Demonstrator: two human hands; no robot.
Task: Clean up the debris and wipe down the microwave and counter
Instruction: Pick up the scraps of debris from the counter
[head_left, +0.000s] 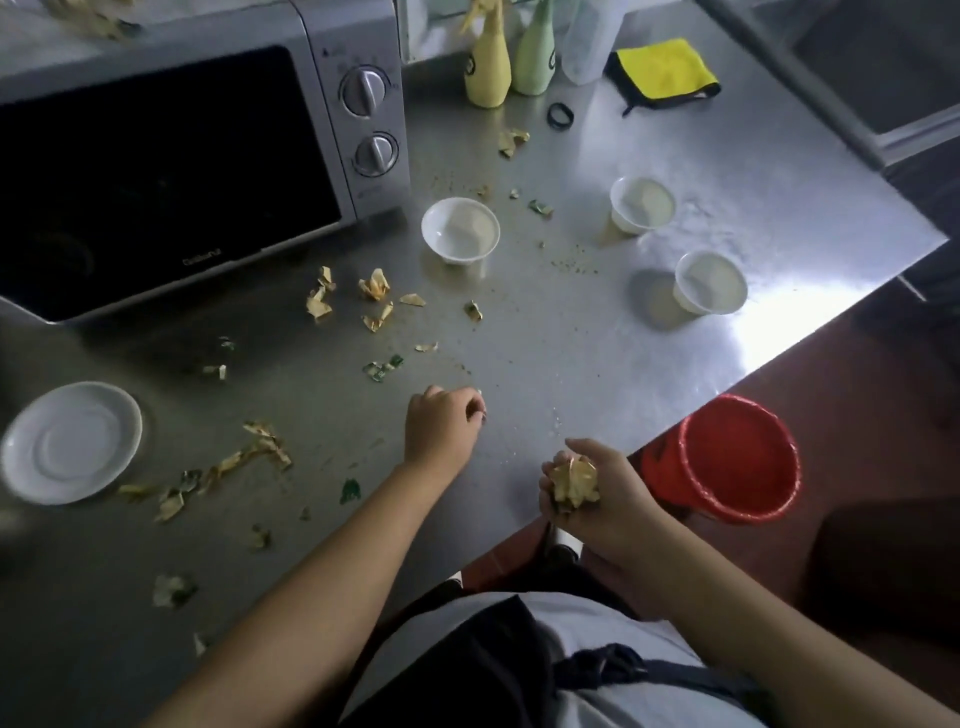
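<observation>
Scraps of yellow and green paper debris lie scattered over the steel counter in front of the grey microwave. My left hand is over the counter's middle, its fingertips pinched on a small scrap. Near the counter's front edge my right hand grips a wad of crumpled yellow scraps. A red bin stands on the floor just right of that hand. A yellow and black cloth lies at the back of the counter.
A white bowl and two white cups stand on the counter, with a white saucer at the left. Yellow and green spray bottles and a black band sit at the back. More debris lies on the microwave top.
</observation>
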